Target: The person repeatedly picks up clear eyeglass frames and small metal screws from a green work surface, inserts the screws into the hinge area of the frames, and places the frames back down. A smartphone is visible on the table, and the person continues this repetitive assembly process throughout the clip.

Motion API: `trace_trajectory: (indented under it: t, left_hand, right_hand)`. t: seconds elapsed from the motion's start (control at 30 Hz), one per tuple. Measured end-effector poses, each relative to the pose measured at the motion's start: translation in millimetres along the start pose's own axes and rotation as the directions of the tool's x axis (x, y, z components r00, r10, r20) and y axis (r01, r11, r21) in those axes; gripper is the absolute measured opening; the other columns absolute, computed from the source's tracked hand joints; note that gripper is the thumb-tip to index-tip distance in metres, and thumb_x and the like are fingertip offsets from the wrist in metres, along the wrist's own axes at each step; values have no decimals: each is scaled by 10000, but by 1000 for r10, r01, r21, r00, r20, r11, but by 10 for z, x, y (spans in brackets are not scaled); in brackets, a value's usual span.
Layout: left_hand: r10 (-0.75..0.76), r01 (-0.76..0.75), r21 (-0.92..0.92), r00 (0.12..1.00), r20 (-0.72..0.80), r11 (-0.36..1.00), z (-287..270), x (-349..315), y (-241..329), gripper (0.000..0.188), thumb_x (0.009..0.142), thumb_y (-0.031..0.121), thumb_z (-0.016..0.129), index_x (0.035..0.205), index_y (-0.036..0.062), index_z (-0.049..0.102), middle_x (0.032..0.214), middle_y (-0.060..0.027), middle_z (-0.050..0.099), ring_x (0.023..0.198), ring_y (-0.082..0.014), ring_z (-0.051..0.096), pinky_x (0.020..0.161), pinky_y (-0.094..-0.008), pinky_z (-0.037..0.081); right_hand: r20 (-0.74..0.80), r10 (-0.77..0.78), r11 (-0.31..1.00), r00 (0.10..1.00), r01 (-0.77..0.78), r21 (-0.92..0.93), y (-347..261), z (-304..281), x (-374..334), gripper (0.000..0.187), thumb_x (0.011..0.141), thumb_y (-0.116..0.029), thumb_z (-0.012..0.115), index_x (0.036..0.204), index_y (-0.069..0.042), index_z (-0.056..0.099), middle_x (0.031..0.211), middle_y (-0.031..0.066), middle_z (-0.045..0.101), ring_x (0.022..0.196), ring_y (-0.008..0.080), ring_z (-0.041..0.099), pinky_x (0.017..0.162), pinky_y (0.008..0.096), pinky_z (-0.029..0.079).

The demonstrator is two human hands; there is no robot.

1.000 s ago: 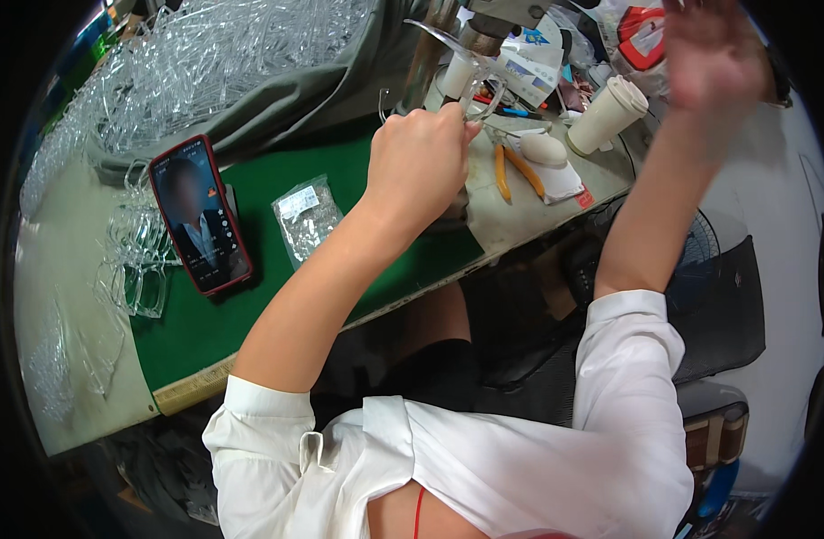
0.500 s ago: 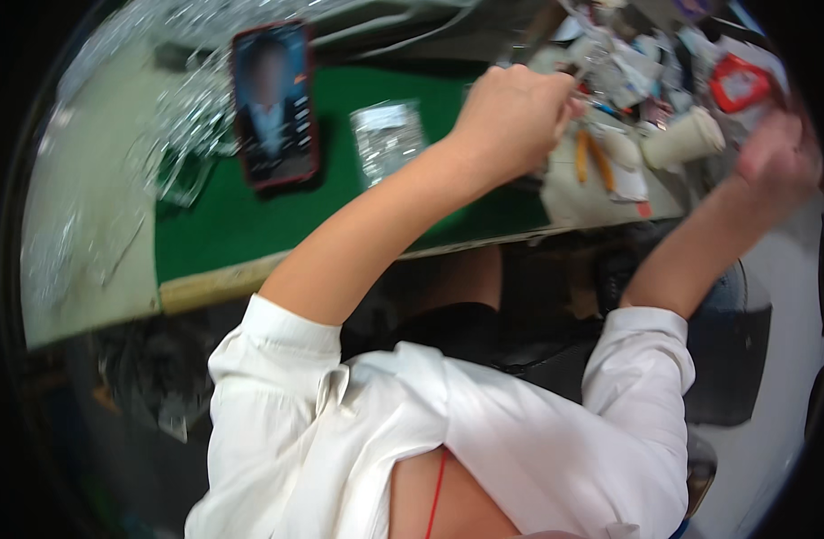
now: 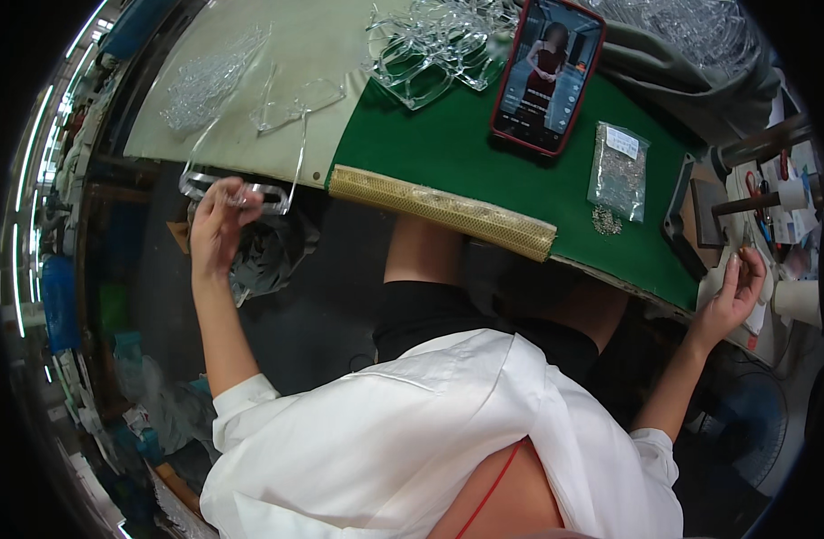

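Note:
My left hand [image 3: 219, 225] is closed on the front of a clear plastic eyeglass frame [image 3: 277, 199], just off the near edge of the table at the left. The frame's two thin arms point away toward the table. At the far right my right hand [image 3: 735, 292] is raised beside the tools, thumb and fingers drawn together. Whatever it pinches is too small to name. Between the hands, a small clear bag [image 3: 618, 171] of tiny metal parts lies on the green mat [image 3: 439, 148], with a little heap of parts [image 3: 607, 221] at its lower end.
A phone [image 3: 546, 76] in a red case shows a video on the mat. More clear eyeglass frames [image 3: 430, 54] are piled left of it. Thin clear pieces [image 3: 210, 81] lie on the pale tabletop. A dark metal fixture [image 3: 690, 216] and a white cylinder [image 3: 798, 301] stand at right.
The view has swung left. My left hand has gone from the tools at the right to the table's left side and now holds an eyeglass frame. My right hand is now by the tools.

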State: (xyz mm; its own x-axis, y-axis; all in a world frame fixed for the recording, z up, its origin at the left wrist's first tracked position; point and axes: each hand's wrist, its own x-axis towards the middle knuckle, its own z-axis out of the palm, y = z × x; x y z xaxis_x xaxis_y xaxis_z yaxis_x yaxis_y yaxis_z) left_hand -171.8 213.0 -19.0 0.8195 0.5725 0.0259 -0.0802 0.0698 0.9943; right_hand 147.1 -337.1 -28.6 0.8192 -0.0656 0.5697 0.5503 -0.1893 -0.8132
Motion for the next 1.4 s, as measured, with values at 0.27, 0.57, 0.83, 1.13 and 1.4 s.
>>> trace_trajectory:
  t: [0.27, 0.57, 0.83, 1.13, 1.4]
  left_hand:
    - [-278, 238, 316, 956, 91, 919, 751, 1060, 145, 402, 943, 324, 536, 1043, -63, 584, 826, -96, 652, 712, -142, 652, 555, -185, 482]
    - [-65, -304, 678, 885, 462, 669, 1805, 2969, 213, 365, 839, 328, 608, 1075, 52, 645, 968, -49, 656, 859, -149, 613, 738, -291, 486]
    - [19, -287, 746, 938, 346, 601, 1690, 3107, 794, 339, 864, 505, 571, 903, 178, 652, 859, 77, 677, 723, -16, 500, 664, -213, 367]
    - [188, -107, -157, 414, 891, 982, 1636, 2555, 1261, 429, 988, 265, 363, 1338, 36, 462, 1331, -207, 497, 1277, -358, 435, 1133, -460, 232]
    - [495, -345, -358, 534, 686, 868, 2241, 927, 629, 564, 905, 204, 451, 1366, -90, 310, 1057, -293, 565, 566, -131, 531, 746, -334, 475]
  right_hand:
    - [147, -106, 994, 983, 106, 10, -230, 233, -111, 156, 875, 60, 526, 1009, -18, 546, 1108, 54, 467, 918, 102, 486, 824, 217, 394]
    - [328, -86, 995, 941, 99, -25, -556, 559, -195, 100, 811, 22, 573, 900, -23, 563, 984, 53, 498, 806, 116, 450, 693, 221, 352]
    - [773, -120, 867, 623, 444, -224, -555, 513, -311, 389, 779, -253, 672, 1140, -116, 631, 1024, 86, 528, 943, 254, 500, 799, 340, 405]
    - [762, -115, 778, 637, 535, -330, -437, 311, -342, 402, 743, -320, 676, 1082, -106, 668, 1023, 63, 554, 985, 245, 499, 824, 358, 369]
    - [658, 112, 949, 745, 115, -292, -314, 428, -246, 131, 807, -72, 614, 922, -31, 661, 827, 69, 591, 817, 232, 561, 723, 316, 450]
